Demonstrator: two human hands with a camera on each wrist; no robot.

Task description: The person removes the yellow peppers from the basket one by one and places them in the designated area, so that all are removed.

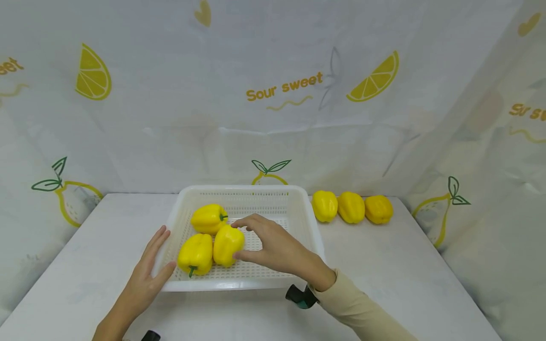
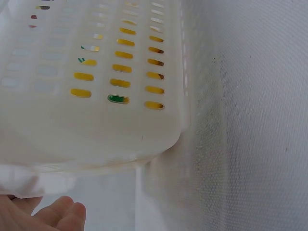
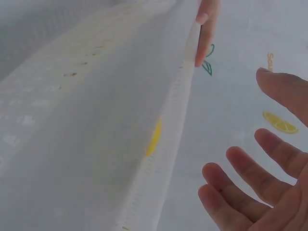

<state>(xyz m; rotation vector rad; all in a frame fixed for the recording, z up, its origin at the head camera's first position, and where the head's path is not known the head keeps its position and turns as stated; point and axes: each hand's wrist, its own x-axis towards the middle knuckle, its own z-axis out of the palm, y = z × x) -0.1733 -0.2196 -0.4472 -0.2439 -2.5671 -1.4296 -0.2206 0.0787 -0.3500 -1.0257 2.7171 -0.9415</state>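
A white perforated plastic basket [image 1: 239,285] holds three yellow bell peppers: one with its green stem to the right [image 1: 207,219], one at the front left [image 1: 195,254], and one beside it [image 1: 228,245]. My right hand [image 1: 273,246] is over the basket, thumb and fingers spread beside that last pepper. In the right wrist view the right hand [image 3: 264,187] has nothing between its fingers. At the basket's left rim is my left hand [image 1: 147,270], fingers extended along it. The left wrist view shows the left fingertips [image 2: 67,211] by the rim.
Three more yellow bell peppers [image 1: 351,207] stand in a row on the white table [image 1: 384,274], right of the basket. A lemon-printed curtain [image 1: 273,142] hangs behind the table and at both sides.
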